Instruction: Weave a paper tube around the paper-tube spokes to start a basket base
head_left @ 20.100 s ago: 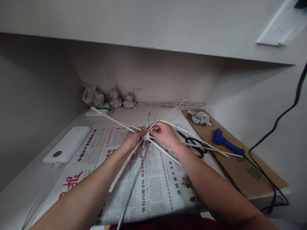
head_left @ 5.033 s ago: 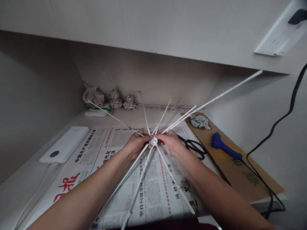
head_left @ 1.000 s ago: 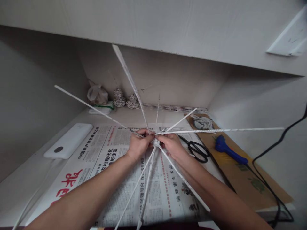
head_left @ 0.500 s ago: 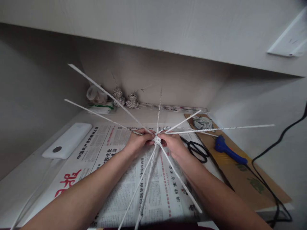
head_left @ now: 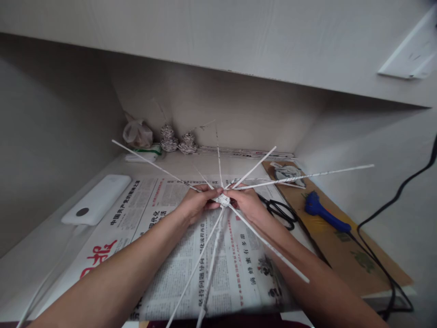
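A small woven hub of rolled newspaper (head_left: 224, 200) sits between my two hands, and several thin paper rods fan out from it in all directions. My left hand (head_left: 201, 199) pinches the hub's left side, thumb on top. From the right, my right hand (head_left: 244, 197) grips the hub, its thumb pressed close to the middle. One paper rod (head_left: 273, 250) slants toward me over my right forearm; another paper rod (head_left: 153, 164) points out past my left fingers. The undersides of both hands are hidden. Newspaper sheets (head_left: 184, 282) lie below.
Black scissors (head_left: 282, 213) lie right of my right hand. A blue glue gun (head_left: 326, 212) with a black cord rests on cardboard (head_left: 372, 259). A white power bank (head_left: 97, 199) is at left. Woven paper gourds (head_left: 168, 138) and loose rods (head_left: 246, 152) line the back wall.
The woven hub has turned and tilted in my hands. The upper-left rod has swung down and back, and the lower-right rod has moved up and right. Both hands still hold the hub.
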Tool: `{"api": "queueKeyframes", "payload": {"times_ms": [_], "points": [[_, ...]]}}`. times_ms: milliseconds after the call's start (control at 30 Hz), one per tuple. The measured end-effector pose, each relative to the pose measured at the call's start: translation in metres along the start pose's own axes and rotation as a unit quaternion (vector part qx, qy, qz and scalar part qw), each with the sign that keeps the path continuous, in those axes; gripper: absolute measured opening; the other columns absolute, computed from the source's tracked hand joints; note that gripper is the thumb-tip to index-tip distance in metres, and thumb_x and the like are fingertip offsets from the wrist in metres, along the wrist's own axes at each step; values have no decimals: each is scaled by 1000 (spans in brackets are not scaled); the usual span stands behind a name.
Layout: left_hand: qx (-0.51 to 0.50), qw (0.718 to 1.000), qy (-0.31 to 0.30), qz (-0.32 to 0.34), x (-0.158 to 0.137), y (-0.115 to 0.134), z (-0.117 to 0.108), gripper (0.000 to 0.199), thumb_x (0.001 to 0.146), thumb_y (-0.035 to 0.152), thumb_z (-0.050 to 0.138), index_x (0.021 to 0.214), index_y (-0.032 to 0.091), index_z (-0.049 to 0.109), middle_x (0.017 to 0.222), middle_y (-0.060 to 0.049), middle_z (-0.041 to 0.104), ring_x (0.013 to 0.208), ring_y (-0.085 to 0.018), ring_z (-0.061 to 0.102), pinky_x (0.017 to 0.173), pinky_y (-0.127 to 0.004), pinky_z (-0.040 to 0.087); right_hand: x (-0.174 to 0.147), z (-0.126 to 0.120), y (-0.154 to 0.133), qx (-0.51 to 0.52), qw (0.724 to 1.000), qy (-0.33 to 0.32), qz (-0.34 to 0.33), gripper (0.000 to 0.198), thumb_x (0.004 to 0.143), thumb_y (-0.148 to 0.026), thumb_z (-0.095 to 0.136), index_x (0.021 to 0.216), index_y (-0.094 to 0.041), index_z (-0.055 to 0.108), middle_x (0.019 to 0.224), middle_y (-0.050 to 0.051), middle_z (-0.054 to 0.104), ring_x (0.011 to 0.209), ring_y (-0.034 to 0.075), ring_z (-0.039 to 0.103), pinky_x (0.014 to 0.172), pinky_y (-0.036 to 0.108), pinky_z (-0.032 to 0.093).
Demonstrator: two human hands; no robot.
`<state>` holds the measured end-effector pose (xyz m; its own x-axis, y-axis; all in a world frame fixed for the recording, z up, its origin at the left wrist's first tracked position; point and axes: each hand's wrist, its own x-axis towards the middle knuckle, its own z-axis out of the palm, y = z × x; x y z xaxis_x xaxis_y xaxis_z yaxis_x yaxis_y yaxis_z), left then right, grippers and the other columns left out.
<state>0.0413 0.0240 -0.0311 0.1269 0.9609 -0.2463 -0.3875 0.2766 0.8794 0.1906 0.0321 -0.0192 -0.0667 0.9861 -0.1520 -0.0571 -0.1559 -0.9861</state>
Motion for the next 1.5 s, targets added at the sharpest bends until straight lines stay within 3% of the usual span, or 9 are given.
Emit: {"api": "queueKeyframes", "payload": {"times_ms": [233,567,800,1000,1167,1367,1500], "points": [[37,994,17,101,1,-5,2,27,61,32,81,72,11,69,65,-4,67,55,-10,58,50,-19,46,-1,4,-2,74,995,-50,48,22,58,-30,75,69,-14,65,57,1,64,50,14,57,48,25,45],[-1,999,11,47,3,-2,1,19,64,22,78,78,11,72,79,-8,71,68,-15,66,58,-20,54,3,4,2,112,993,-37,29,21,56,-27,77,67,-14,65,58,1,64,53,14,57,51,25,45],[-15,999,25,45,-1,0,3,13,61,10,77,73,10,72,74,-7,71,67,-14,66,60,-19,56,3,5,6,102,994,-31,13,22,56,-27,76,67,-15,63,57,0,62,52,14,57,53,28,47],[-32,999,15,33,3,-2,0,6,72,14,72,73,8,72,75,-8,68,67,-13,66,60,-19,57,-1,8,2,65,998,1,3,18,57,-26,72,66,-14,63,55,0,62,49,14,57,49,26,46],[-60,997,41,25,3,-3,1,12,81,13,63,72,9,69,77,-7,65,64,-12,64,56,-20,58,-2,7,-1,64,998,-2,-18,18,57,-26,73,68,-15,64,58,0,65,53,16,60,52,26,48],[-55,997,44,29,4,-3,2,14,85,14,60,75,9,68,78,-7,65,67,-12,66,58,-19,59,0,5,0,8,1000,-3,-14,11,62,-26,67,66,-17,63,54,0,63,49,16,58,50,27,46],[-53,998,9,19,1,1,1,10,83,19,64,87,10,68,80,-8,68,65,-13,67,58,-21,59,15,-11,6,8,998,-11,-57,11,62,-26,68,67,-17,64,61,1,65,55,16,60,54,27,48]]}}
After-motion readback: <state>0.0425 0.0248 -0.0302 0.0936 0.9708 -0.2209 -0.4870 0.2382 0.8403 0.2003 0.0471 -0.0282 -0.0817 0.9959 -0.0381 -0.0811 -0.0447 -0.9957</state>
